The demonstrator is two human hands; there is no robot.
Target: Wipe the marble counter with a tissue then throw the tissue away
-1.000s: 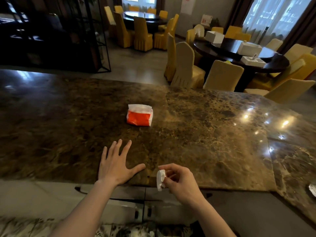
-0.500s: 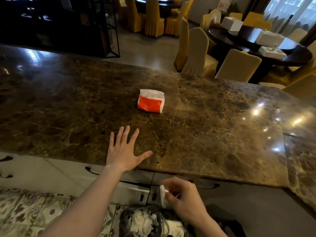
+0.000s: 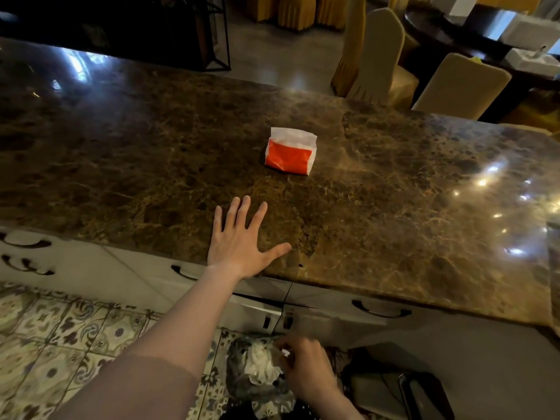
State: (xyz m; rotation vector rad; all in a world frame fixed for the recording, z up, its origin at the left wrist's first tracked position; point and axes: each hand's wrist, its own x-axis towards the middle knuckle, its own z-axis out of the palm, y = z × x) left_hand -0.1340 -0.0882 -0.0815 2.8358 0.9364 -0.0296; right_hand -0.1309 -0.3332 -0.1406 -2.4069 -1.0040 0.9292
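Blur softens the lower middle of the view, where the right hand [image 3: 304,366] is curled with its fingertips pinched on a small white tissue [image 3: 285,353]; only a sliver of that tissue shows between the fingers, and the rest is hidden by the hand. Directly beside and below the pinch sits a bin [image 3: 257,386] lined with a clear, crinkled plastic bag, holding a heap of crumpled white tissues [image 3: 260,366]; its near edge is cut off by the bottom of the frame, and whether the pinched tissue touches the heap cannot be told. Dark flat objects to the right of the pinching hand are too dim to identify. Up and to the left of the grip, the left hand [image 3: 241,244] lies flat with fingers spread, holding nothing, palm down on the near edge of the marble counter [image 3: 409,207], a glossy brown slab veined in lighter streaks and dotted with light reflections. Farther beyond that open hand, a soft pack of tissues [image 3: 290,151], red with a white top, rests on the marble. Pale cabinet fronts [image 3: 121,274] with dark curved handles run beneath the slab, above patterned floor tiles [image 3: 60,338].
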